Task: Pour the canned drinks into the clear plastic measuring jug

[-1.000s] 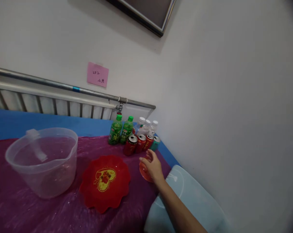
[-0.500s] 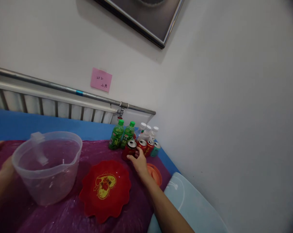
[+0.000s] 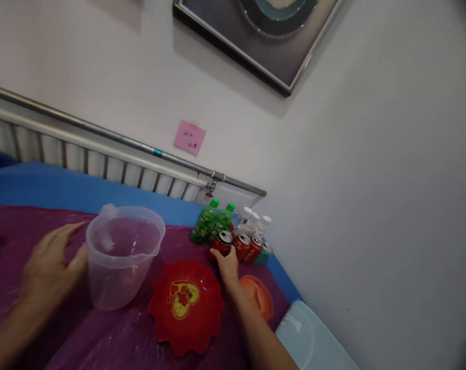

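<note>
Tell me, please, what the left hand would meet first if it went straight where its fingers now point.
The left hand would probably meet the clear plastic jug just beside it; whether the two touch now is unclear from this view.

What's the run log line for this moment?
right hand: around black-rimmed red can | left hand: open beside translucent pitcher, contact unclear | red scalloped plate: on purple cover

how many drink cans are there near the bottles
4: a dark-rimmed red can at the right hand, then, going right, a plain red can, another red can, and a teal can at the row's end. More could be hidden behind.
</note>
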Motion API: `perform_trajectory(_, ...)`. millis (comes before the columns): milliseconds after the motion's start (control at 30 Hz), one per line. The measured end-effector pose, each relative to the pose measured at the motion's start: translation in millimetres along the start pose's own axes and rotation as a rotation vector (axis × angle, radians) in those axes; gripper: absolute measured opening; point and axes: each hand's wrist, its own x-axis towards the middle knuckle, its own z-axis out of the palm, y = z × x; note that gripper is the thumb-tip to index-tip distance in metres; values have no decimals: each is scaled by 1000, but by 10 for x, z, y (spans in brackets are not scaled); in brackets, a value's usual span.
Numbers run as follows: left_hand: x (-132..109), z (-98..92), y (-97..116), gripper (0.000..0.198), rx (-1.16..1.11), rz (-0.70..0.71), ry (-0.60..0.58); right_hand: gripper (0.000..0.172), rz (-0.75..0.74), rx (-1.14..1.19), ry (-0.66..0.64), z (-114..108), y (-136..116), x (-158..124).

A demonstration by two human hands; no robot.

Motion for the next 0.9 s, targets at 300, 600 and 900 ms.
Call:
perform_trajectory(300,-35,-126,320,70,-120,-172,-131,61,-214,-35,-275,-284,-945,-216)
perform_trajectory(600,-46,-85,206,54,-202,-127,-125,63,-1114,-603,-250,-43,-1797,-339)
perform_trajectory(900,-45,-43,165,48,-210,-74,-129,51,-1479,-886,-146,187,-2084,-484)
